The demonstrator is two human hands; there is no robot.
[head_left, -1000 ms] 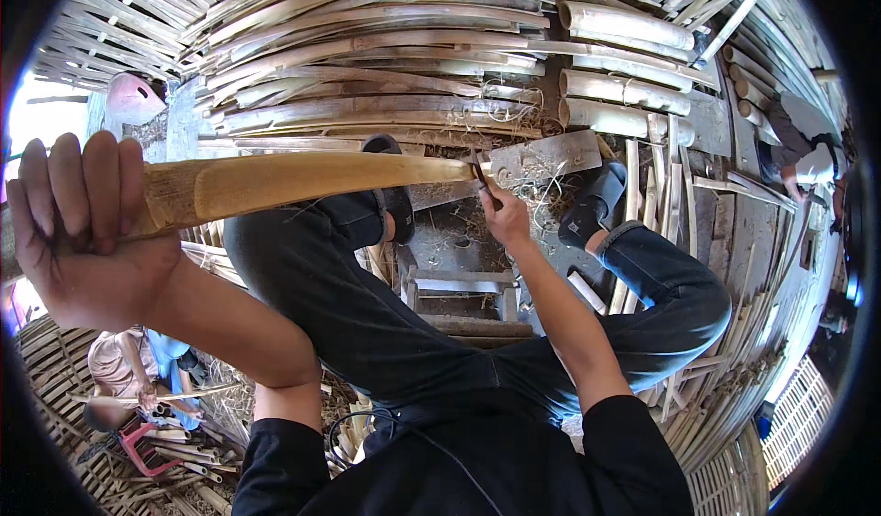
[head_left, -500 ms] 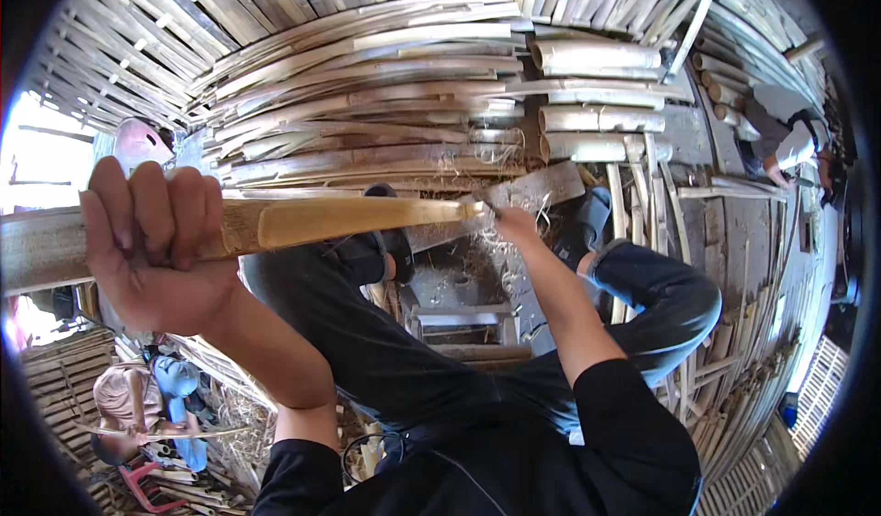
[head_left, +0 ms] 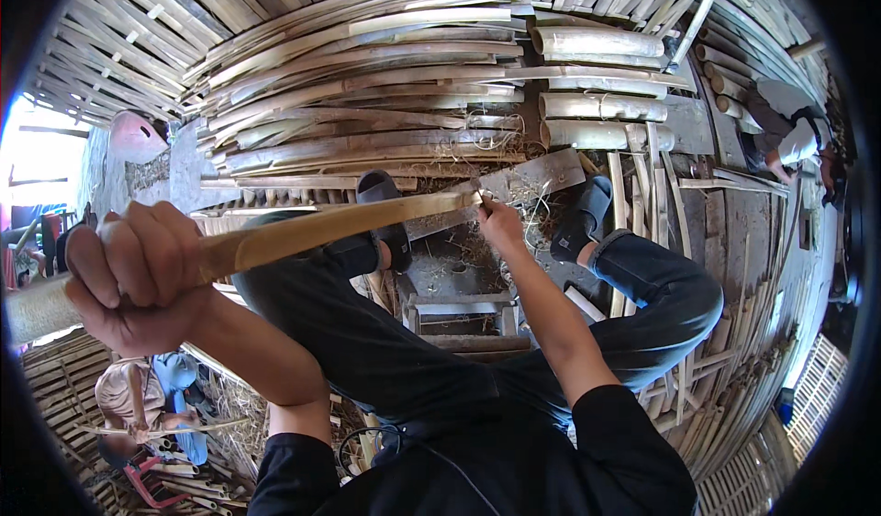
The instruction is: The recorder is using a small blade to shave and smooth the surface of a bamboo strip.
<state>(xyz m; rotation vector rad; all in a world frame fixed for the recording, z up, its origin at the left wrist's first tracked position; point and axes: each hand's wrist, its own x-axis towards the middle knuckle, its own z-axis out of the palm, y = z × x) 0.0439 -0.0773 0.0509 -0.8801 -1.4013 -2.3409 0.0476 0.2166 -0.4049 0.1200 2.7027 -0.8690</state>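
My left hand (head_left: pixel 138 277) is closed around a long bamboo piece (head_left: pixel 344 229), pale yellow and narrowing toward its far end. The thicker grey end sticks out behind this fist, at the left rim. The piece slants up to the right across my left knee. At its narrow tip, my right hand (head_left: pixel 501 226) is closed with a small dark thing at the fingers; whether that is a tool or part of the bamboo, I cannot tell. Just beyond the tip lies a flat wooden board (head_left: pixel 541 175) with shavings on it.
Split bamboo strips (head_left: pixel 367 66) lie stacked ahead, with bamboo half-tubes (head_left: pixel 601 108) to their right. A low wooden frame (head_left: pixel 463 305) stands between my legs. One person (head_left: pixel 138 397) sits at lower left holding a strip; another person (head_left: pixel 789 140) bends at far right.
My left fist has dropped and turned, so the bamboo's thick end sits lower and the piece tilts more. Its tip remains by my right hand, which has shifted slightly left.
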